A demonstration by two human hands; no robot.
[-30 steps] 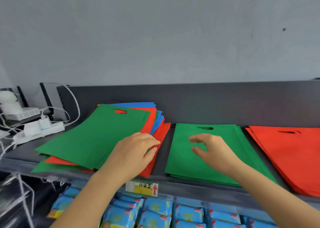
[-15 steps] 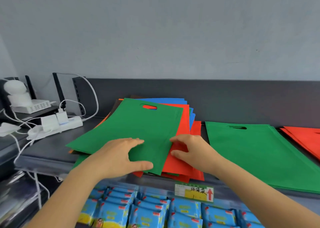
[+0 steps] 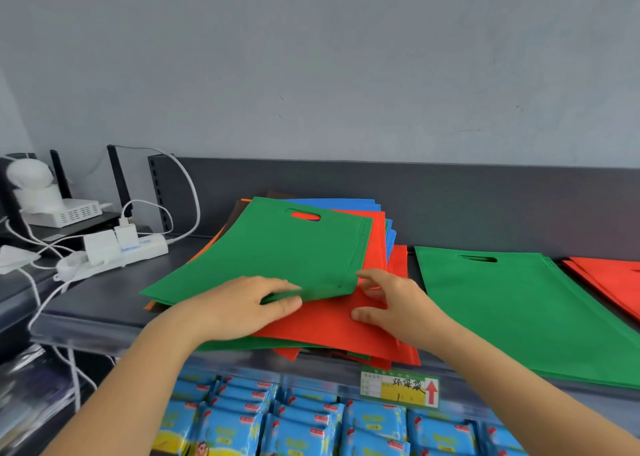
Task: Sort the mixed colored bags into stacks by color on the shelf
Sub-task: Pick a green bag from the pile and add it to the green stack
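Note:
A mixed pile of flat bags lies on the dark shelf, and its top green bag has its near edge lifted. My left hand pinches that near edge, fingers on top and thumb beneath. My right hand rests on the red bag just below, thumb flat on it and fingertips at the green bag's lifted right corner. Blue bags and orange and brown edges show deeper in the pile. A sorted green stack lies to the right, with a red stack at the far right.
A white power strip with plugs and cables sits left of the pile, with a white device behind it. A dark back panel runs along the shelf's rear. Below the front edge are a price label and several blue packets.
My right hand left the green stack and came to the mixed pile. The top green bag's near edge has risen in my left hand, and more of the red bag beneath it shows.

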